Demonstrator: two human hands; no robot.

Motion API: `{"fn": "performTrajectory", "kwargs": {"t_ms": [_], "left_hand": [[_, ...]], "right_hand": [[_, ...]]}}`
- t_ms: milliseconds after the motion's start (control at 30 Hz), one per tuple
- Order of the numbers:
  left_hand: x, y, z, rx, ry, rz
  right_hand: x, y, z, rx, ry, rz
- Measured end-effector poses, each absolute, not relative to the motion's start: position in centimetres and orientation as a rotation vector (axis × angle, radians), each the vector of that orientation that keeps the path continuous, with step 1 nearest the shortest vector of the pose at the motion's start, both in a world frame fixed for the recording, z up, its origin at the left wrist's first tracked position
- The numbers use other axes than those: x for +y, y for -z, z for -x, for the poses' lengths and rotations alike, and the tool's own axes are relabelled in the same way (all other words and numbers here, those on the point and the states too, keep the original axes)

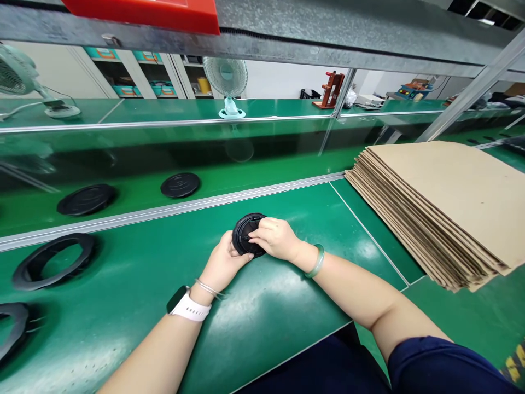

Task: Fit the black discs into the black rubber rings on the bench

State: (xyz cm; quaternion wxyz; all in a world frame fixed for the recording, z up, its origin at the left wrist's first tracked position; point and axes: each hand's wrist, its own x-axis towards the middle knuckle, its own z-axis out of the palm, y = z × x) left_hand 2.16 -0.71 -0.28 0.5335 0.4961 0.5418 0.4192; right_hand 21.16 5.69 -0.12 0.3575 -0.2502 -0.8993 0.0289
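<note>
Above the green table, my left hand [227, 257] grips a round black plastic cap [246, 225] by its lower left rim, thumb along the near edge. The cap is tilted, its recessed, ribbed side turned toward me. My right hand [275, 238] is closed, with fingertips pinched together at the cap's middle. Whatever sits between those fingertips is hidden or too small to name. To the left on the table lie a black ring [55, 261] with a wide opening and another black ring [14, 328], cut off by the picture's edge.
Beyond a metal rail [176, 206], two black round lids [180, 185] [87, 199] lie on a green belt-like surface. A tall stack of flat cardboard sheets [455, 191] stands at the right. A metal shelf with a red bin [147, 13] hangs overhead. Fans [226, 76] stand at the back.
</note>
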Motion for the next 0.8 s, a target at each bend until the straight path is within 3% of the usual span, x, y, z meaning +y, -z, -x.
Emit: {"fn": "performTrajectory", "kwargs": {"t_ms": [667, 800], "left_hand": [[-0.3, 0.2, -2.0, 1.341, -1.009, -1.130], [-0.2, 0.2, -2.1, 1.295, -1.039, -1.116]], "right_hand": [[4.1, 0.0, -19.2, -2.434, 0.051, 0.943], [4.3, -0.4, -19.9, -2.218, -0.088, 0.888]]}}
